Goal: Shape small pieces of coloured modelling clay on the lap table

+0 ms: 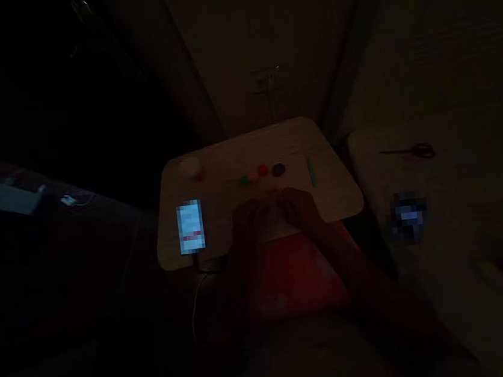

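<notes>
Both hands rest low over the near half of a small, pale counter [336, 194] with rounded corners and what looks like a wood-grain top, in very dim light. The left hand [249, 214] and the right hand [299, 205] face each other, slightly apart, with their fingers curled inward; whether these pinch anything between them I cannot tell. Just beyond the right hand's fingertips lies a thin reddish-orange strip [272, 191]. Past it, near the middle of the counter, small rounded lumps sit in a loose row: a green lump [244, 181], an orange lump [254, 177], a red lump [262, 169] and, a little apart, a flatter-looking dark purple lump [279, 169]. They look matt and smooth, perhaps modelling clay; if so, they should be light, soft and easily dented, best taken lightly round the sides with the fingertips. The strip would likely bend or tear, so it asks for support along its length. To the right lies a straight, slim teal stick [312, 172], probably stiff and light, easiest held at its middle. A pale, rounded container [191, 167] stands at the far left, its material too dark to judge.
</notes>
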`<state>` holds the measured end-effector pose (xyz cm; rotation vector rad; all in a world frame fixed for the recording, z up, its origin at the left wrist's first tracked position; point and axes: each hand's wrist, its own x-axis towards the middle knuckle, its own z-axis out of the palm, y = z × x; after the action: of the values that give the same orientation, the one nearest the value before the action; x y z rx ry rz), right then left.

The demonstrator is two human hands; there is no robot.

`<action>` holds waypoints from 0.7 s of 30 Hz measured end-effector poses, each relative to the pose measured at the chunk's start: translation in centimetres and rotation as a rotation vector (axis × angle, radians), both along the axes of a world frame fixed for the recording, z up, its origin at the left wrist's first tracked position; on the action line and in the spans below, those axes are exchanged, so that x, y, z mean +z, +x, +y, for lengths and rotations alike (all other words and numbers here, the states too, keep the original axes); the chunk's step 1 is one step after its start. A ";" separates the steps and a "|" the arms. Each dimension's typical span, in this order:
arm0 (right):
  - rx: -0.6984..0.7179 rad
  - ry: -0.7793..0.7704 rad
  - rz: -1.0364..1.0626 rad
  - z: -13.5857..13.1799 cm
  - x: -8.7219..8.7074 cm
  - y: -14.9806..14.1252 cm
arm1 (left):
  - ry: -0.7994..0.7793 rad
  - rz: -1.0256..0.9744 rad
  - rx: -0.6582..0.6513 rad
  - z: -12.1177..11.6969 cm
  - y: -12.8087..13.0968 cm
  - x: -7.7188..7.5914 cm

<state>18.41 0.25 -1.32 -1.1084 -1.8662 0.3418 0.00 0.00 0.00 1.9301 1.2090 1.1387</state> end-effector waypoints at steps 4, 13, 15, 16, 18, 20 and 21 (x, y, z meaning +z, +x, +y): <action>0.036 -0.014 0.035 0.2 0.0 0.0 | -0.008 0.002 0.019 0.1 0.0 0.0; 0.077 -0.044 0.083 0.3 -0.7 0.1 | 0.008 0.012 0.001 0.2 0.0 0.2; 0.044 -0.068 0.061 0.3 -0.9 0.0 | 0.016 0.022 -0.003 0.3 0.0 0.1; 0.029 -0.077 0.052 0.3 -0.9 0.0 | 0.020 0.025 -0.005 0.3 0.0 0.0; 0.001 -0.090 0.045 0.2 -0.9 0.0 | 0.031 0.021 -0.003 0.4 0.0 -0.2; -0.011 -0.110 0.031 0.1 -0.7 0.1 | 0.050 -0.002 0.004 0.5 -0.1 -0.4; -0.012 -0.120 0.023 0.1 -0.6 0.1 | 0.065 -0.014 0.007 0.5 -0.1 -0.5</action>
<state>18.50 0.33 -1.97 -1.1914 -1.8378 0.4629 -0.06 0.53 -0.48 1.9639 1.1856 1.2064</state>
